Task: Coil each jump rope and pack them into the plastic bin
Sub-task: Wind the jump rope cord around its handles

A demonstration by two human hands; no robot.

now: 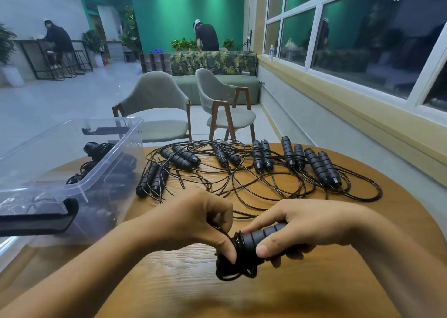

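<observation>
My right hand (pixel 300 228) grips the black ribbed handles of a jump rope (pixel 256 239) just above the round wooden table (pixel 242 291). My left hand (pixel 205 221) pinches that rope's thin black cord, which is wound around the handle ends and bunches in loops (pixel 232 270) below them. Several more black jump ropes (pixel 263 159) lie uncoiled in a tangle across the far half of the table, handles in pairs. A clear plastic bin (pixel 113 153) stands at the left, with coiled black ropes (pixel 96 152) inside it.
The bin's near black latch handle (pixel 36 221) juts toward me at the left edge. Two grey chairs (pixel 157 109) stand beyond the table. A window wall runs along the right. Two people work far off in the room.
</observation>
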